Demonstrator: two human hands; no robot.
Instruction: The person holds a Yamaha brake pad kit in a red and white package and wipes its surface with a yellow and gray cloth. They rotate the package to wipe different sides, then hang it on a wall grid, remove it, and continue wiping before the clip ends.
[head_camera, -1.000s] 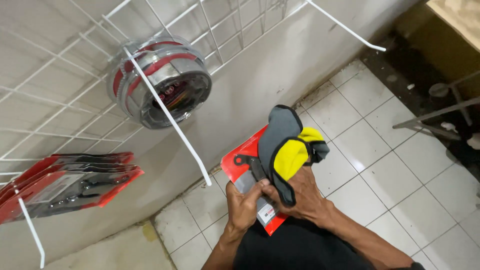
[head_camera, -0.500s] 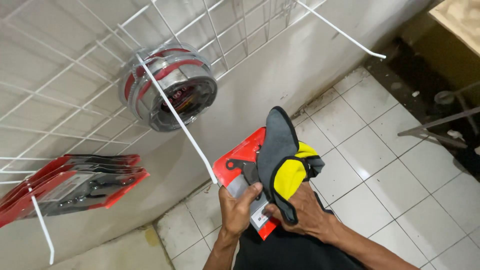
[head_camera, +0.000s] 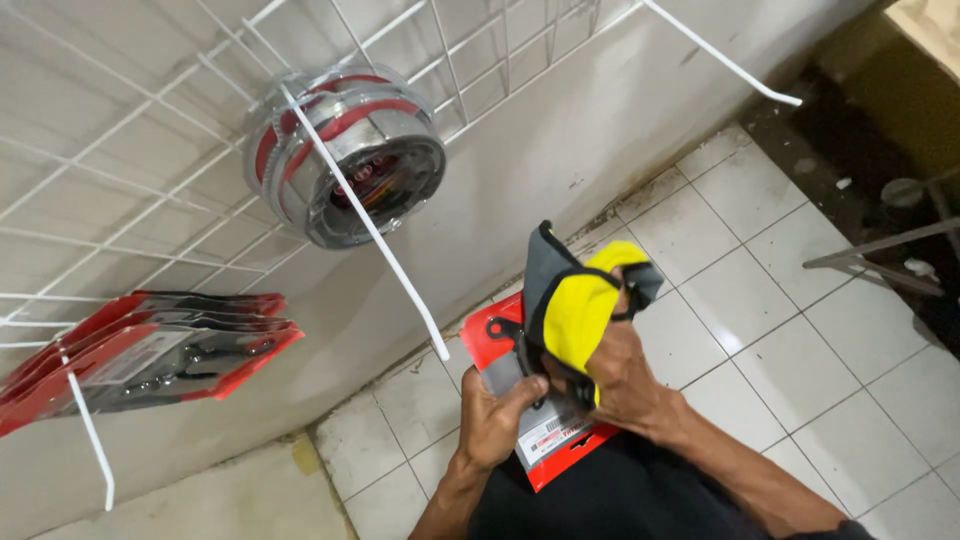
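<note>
My left hand (head_camera: 497, 417) grips the lower left side of a flat red packet (head_camera: 545, 440) with a grey label and a dark tool sealed inside. My right hand (head_camera: 625, 375) holds a yellow and grey cloth (head_camera: 572, 300) pressed against the packet's front. Both hands are low in the middle of the view, in front of a white wall. A long white wire hook (head_camera: 372, 230) juts out from the wire grid just above and left of the packet.
Clear round packs with red bands (head_camera: 345, 155) hang on that hook. More red packets (head_camera: 150, 350) hang on a hook at the left. Another bare hook (head_camera: 725, 60) sticks out at top right. White floor tiles (head_camera: 790, 330) lie below, metal bars (head_camera: 880, 245) at the right.
The view has shifted slightly. My hands have kept hold of the packet and the cloth, and the cloth sits a bit more bunched over the packet's top.
</note>
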